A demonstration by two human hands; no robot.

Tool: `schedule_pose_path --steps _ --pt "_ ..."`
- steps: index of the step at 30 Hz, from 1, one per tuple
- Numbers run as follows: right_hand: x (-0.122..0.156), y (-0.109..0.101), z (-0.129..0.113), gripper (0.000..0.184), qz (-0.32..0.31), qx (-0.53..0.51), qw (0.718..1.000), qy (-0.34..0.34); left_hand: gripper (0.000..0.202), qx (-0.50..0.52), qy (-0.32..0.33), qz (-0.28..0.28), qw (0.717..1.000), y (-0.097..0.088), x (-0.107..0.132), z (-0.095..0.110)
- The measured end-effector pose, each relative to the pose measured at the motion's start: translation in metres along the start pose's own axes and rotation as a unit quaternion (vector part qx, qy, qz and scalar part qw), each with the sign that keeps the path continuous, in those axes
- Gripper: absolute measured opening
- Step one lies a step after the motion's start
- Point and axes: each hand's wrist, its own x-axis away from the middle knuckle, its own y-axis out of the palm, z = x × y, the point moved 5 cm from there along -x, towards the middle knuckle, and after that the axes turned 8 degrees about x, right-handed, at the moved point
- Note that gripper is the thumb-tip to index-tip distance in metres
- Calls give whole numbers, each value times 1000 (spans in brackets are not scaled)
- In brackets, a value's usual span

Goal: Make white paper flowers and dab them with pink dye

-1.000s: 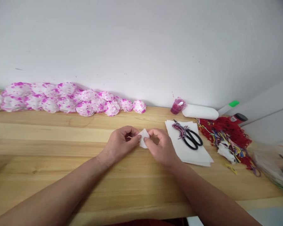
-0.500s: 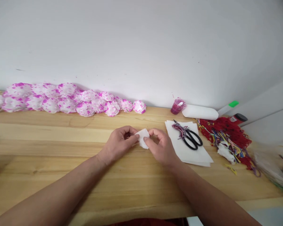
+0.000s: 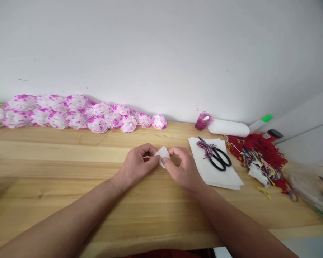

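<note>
A small piece of folded white paper (image 3: pixel 163 153) is held between both hands above the middle of the wooden table. My left hand (image 3: pixel 140 163) pinches its left side, thumb on top. From the right, my right hand (image 3: pixel 183 166) grips it, with the thumb pressed on its near part. The fingers under the paper are hidden. To the right of my right hand lies a stack of white paper sheets (image 3: pixel 218 177), and black-handled scissors (image 3: pixel 218 157) rest on it beside a small bunch of purple and red threads (image 3: pixel 205 147).
Pink-speckled white paper flowers (image 3: pixel 78 116) line the wall at the back left. A cup of magenta liquid (image 3: pixel 202 122), a white bottle (image 3: pixel 228 128), and a green-capped container (image 3: pixel 261 123) stand or lie at the back right. Red yarn (image 3: pixel 270 152) and a plastic bag (image 3: pixel 309 190) lie farther right.
Both thumbs have shifted slightly on the paper, and less of its near part shows now. The hands stay almost in the same place.
</note>
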Motion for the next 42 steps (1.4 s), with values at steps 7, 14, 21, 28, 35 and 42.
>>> schedule_pose_path --steps 7,14,21,28,35,42 --pt "0 4 11 11 -26 -64 995 67 18 15 9 0 1000 0 -1 0" --pt "2 1 0 7 13 -23 999 -31 24 12 -13 -6 1000 0 -2 2" --pt "2 -1 -5 13 31 2 998 -57 21 41 -4 11 999 -1 -1 0" --pt "1 -1 -1 8 16 -18 1000 -7 18 32 19 4 999 3 3 1" --pt "1 4 5 11 -18 -52 998 22 22 32 -3 8 999 0 0 -1" --pt "2 0 -4 10 19 -13 999 -43 21 6 -2 19 1000 -3 -1 -4"
